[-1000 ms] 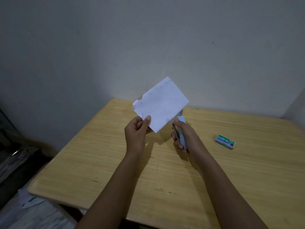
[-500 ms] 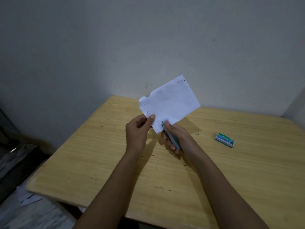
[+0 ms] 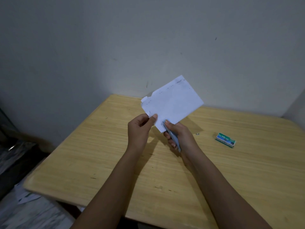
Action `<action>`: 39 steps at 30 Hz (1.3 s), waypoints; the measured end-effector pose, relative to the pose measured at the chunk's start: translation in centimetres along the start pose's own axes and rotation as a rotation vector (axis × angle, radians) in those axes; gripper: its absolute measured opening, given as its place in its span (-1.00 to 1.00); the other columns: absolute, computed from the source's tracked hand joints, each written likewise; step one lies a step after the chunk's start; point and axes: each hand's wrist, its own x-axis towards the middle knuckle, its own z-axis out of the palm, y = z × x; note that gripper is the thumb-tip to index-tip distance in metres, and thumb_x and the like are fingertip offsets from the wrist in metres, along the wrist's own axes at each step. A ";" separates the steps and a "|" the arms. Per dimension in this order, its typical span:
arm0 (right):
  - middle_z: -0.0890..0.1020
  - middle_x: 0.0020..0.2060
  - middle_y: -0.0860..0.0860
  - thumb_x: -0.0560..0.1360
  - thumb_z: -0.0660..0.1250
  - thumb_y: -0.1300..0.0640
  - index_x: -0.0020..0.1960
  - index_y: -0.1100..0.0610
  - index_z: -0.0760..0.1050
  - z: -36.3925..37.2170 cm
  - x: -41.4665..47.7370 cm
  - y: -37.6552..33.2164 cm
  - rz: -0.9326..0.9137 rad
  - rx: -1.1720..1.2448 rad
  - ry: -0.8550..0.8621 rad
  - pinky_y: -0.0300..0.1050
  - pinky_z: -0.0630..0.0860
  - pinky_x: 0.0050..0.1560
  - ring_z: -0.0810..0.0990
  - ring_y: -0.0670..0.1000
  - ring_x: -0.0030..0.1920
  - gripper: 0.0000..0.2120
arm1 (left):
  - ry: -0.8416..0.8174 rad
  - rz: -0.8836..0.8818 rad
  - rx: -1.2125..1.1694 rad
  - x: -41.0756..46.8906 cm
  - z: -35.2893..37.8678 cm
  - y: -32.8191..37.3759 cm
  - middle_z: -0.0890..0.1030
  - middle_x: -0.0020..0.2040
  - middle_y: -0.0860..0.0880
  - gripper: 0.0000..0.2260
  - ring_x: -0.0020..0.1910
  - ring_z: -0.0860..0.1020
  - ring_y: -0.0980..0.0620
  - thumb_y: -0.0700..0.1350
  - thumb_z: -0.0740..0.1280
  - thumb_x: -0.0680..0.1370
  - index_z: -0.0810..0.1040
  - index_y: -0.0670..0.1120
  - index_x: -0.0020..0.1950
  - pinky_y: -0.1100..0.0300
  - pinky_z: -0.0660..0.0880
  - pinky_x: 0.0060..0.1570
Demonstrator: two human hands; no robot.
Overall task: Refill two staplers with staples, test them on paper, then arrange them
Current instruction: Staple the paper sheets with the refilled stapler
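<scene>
A white sheet of paper [image 3: 173,103] is held up above the wooden table [image 3: 82,154], pinched at its lower left corner by my left hand [image 3: 140,129]. My right hand [image 3: 181,136] grips a small light blue stapler [image 3: 173,139], whose jaw sits over the paper's lower edge. A green box of staples [image 3: 225,140] lies on the table to the right. A tiny metal piece [image 3: 197,133], perhaps loose staples, rests between my right hand and the box. I see no second stapler.
The table stands in a corner against a grey wall [image 3: 148,47]. Dark clutter and papers [image 3: 19,171] lie on the floor to the left, below the table's left edge.
The paper has tilted and shifted right. My right hand has brought the stapler from beside the sheet up onto its lower edge. The small metal piece on the table has come into sight.
</scene>
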 end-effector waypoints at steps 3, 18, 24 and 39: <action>0.41 -0.48 0.04 0.55 0.21 0.04 -0.27 0.13 0.41 0.0 0.1 0.2 0.025 -0.030 0.042 -0.28 0.15 -0.61 0.24 -0.10 -0.65 -0.74 | -0.007 -0.014 0.007 0.1 0.0 -0.2 0.52 -0.27 -0.18 -0.73 -0.24 0.47 0.02 -0.16 0.40 0.49 0.53 -0.40 -0.17 0.23 0.44 -0.18; 0.43 -0.50 -0.01 0.53 0.24 0.00 -0.36 0.14 0.38 -1.9 -0.1 -0.2 0.032 -0.253 -0.041 -0.32 0.17 -0.62 0.27 -0.11 -0.63 -0.66 | -0.098 -0.141 -0.171 0.9 -1.8 0.5 0.70 -0.11 -0.03 -0.89 -0.06 0.66 -0.02 -0.26 0.39 0.49 0.62 -0.14 0.00 0.06 0.60 -0.02; 0.47 -0.52 -0.03 0.44 0.19 -0.23 -0.35 0.15 0.44 -1.9 0.2 -0.2 0.067 -0.176 0.064 -0.23 0.20 -0.54 0.33 -0.07 -0.58 -0.55 | -0.068 -0.183 -0.216 1.0 -2.0 0.4 0.59 -0.17 -0.08 -0.90 -0.14 0.58 -0.04 -0.31 0.38 0.48 0.52 -0.15 -0.11 0.12 0.60 -0.12; 0.54 -0.27 0.06 0.59 0.12 -0.03 -0.02 0.19 0.45 -1.4 -0.6 -0.3 -0.002 0.001 0.275 -0.20 0.35 -0.40 0.42 -0.03 -0.40 -0.70 | 0.228 -0.230 -0.164 1.3 -2.3 -0.6 0.48 0.09 -0.02 -0.82 0.05 0.54 -0.02 -0.27 0.24 0.57 0.39 -0.18 0.17 0.31 0.60 -0.22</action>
